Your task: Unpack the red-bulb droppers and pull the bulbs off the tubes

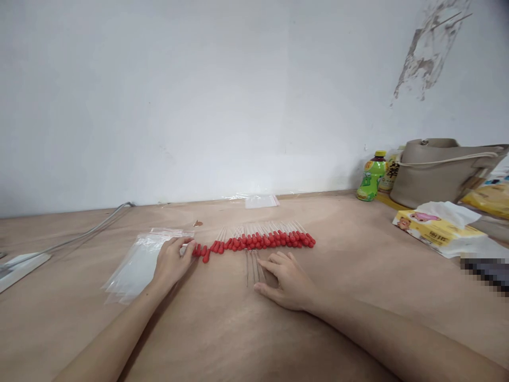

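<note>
The tabletop (358, 276) is bare light-brown wood set against a white wall (199, 95). The wall has a peeled patch (427, 53) at upper right.

- Far right, at the wall: a green bottle (371, 176) with a yellow cap, upright, and a second bottle (390, 170) just beside it.
- A beige handbag (437, 172) stands to the right of the bottles.
- A tissue pack (433, 228) lies in front of the handbag.
- At the left edge: a white power strip (19, 268), with a grey cable (91, 228) running to the wall.
</note>
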A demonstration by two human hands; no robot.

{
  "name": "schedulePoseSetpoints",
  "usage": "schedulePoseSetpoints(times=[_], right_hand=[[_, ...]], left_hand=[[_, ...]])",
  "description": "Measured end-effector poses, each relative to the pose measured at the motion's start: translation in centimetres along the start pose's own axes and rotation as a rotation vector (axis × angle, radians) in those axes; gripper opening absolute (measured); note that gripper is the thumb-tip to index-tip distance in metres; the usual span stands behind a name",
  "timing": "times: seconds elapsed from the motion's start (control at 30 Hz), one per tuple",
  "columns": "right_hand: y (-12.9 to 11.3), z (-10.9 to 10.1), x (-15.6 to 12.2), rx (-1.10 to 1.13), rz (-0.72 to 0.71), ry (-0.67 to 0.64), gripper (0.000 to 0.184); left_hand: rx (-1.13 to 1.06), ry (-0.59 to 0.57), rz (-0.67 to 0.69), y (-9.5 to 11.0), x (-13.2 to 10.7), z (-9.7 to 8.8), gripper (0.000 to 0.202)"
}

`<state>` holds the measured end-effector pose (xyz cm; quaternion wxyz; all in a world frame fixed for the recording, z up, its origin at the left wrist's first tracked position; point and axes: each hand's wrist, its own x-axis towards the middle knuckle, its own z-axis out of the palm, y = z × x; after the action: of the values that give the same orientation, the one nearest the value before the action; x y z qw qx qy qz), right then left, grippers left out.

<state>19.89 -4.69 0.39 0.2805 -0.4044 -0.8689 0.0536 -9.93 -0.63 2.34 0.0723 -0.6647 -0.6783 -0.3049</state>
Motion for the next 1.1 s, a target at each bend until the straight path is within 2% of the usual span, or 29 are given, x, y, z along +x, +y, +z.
schedulePoseSetpoints(times=[0.07, 0.17, 0.3, 0.6, 0.83, 1.1], right_hand=[[-0.1, -0.1, 0.0, 0.034, 0.019, -0.025, 0.042], [0.0, -0.3, -0.1, 0.091, 0.031, -0.038, 0.045], [0.4, -0.2, -0.2, 0.144, 0.007, -0.002, 0.043], [0.9, 0.3, -0.5, 0.165, -0.037, 0.068, 0.034], [0.9, 0.3, -0.5, 0.148, -0.045, 0.088, 0.031], [1.0, 0.5, -0.5, 0.153, -0.055, 0.102, 0.030]], left_hand=[[0.020, 0.029, 0.110, 0.7, -0.4, 0.1, 0.030], [0.065, 0.007, 0.271, 1.9, -0.8, 0.5, 0.025], [0.103, -0.040, 0.340, 3.0, -0.6, 1.0, 0.024], [0.147, -0.016, 0.268, 2.9, -0.1, 2.1, 0.023], [0.116, 0.018, 0.196, 2.9, -0.2, 2.0, 0.024], [0.003, -0.048, 0.221, 2.3, 0.1, 2.6, 0.025]])
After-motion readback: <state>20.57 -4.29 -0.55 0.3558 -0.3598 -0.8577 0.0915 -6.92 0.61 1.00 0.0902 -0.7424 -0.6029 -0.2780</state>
